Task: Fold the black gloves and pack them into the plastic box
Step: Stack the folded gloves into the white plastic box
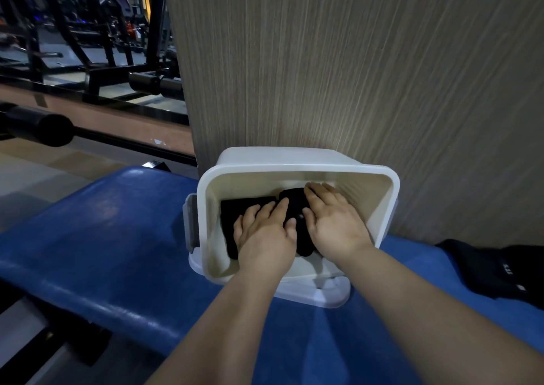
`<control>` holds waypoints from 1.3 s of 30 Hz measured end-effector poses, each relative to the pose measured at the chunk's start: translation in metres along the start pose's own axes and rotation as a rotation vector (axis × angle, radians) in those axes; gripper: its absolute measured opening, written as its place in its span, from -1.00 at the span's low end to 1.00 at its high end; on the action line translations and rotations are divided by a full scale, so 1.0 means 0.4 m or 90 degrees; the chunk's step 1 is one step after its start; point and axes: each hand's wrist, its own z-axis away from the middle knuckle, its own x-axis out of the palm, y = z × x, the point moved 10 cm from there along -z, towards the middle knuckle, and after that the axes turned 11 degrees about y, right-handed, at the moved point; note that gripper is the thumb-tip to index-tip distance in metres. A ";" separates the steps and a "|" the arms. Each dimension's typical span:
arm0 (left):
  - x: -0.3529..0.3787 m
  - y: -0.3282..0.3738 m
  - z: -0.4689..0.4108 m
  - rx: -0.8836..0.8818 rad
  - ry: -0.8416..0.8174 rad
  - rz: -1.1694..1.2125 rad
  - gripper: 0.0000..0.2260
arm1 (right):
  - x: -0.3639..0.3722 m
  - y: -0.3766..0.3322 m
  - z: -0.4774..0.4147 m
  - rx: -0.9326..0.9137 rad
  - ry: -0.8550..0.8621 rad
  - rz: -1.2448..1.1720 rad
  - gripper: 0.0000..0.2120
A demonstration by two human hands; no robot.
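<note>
1. Plastic box: white, sits tipped toward camera on blue padded surface, against wood-grain wall.
2. Black gloves: lie folded inside box, side by side.
3. Hands: left hand, right hand, fingers spread flat, press on gloves.

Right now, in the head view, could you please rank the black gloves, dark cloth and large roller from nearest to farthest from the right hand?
1. black gloves: under the right hand.
2. dark cloth: on the bench, right.
3. large roller: far left.
</note>
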 end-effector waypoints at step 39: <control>0.036 0.001 0.015 0.044 -0.065 -0.074 -0.60 | 0.081 0.026 0.023 0.064 -0.183 -0.049 -0.52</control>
